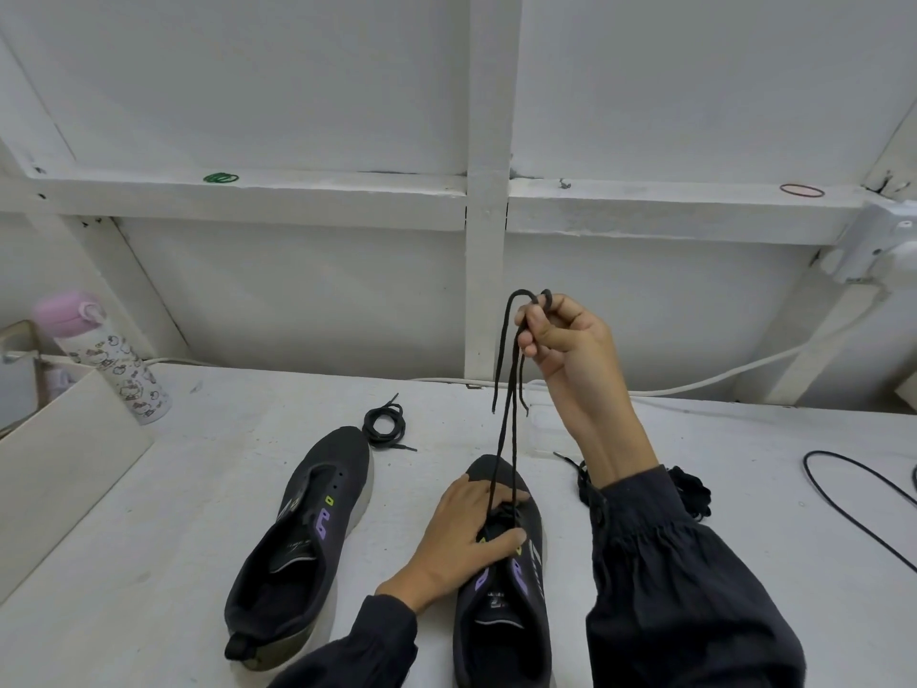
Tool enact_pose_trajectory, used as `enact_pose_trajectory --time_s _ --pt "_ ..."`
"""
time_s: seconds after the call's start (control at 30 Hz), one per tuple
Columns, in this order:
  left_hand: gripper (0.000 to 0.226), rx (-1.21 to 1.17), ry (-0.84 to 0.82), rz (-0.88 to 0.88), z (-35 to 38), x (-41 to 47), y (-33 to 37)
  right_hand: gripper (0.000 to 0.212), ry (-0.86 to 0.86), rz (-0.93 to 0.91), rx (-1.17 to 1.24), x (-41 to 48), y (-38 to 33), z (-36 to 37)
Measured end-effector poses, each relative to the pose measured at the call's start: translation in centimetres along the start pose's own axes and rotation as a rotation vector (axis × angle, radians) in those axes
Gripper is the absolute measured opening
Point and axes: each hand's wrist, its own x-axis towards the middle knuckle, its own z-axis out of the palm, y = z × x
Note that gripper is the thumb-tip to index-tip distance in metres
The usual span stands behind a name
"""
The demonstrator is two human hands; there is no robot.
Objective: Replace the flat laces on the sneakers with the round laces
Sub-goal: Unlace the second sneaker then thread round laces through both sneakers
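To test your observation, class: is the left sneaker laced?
No: the left sneaker shows bare eyelets, and a coiled lace lies beyond its toe.

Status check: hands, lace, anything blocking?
Right hand raised, gripping lace that runs up from the laced sneaker. Left hand presses that sneaker down. Other sneaker unlaced, coiled lace at its toe. Nothing blocks the lace.

Black sneakers (307, 533) (purple marks) — black laces (503, 429); pink-capped, cartoon-printed bottle (119, 365).
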Motion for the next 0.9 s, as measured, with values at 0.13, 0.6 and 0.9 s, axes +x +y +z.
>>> enact_pose_trajectory --time_s 0.13,0.6,0.9 --pt "0.049 -0.009 0.020 -0.013 -0.1 -0.1 0.2 0.021 -0.015 0.017 0.044 0.0 0.1 0.3" --pt "0.013 -0.670 0.200 -0.047 -0.6 -0.3 3.2 0.008 0.028 0.180 -0.104 -0.2 1.7 -1.7" --pt "0.040 -0.874 0.345 -0.089 -1.4 0.3 3.7 0.039 0.047 0.132 -0.105 -0.2 1.9 -1.8"
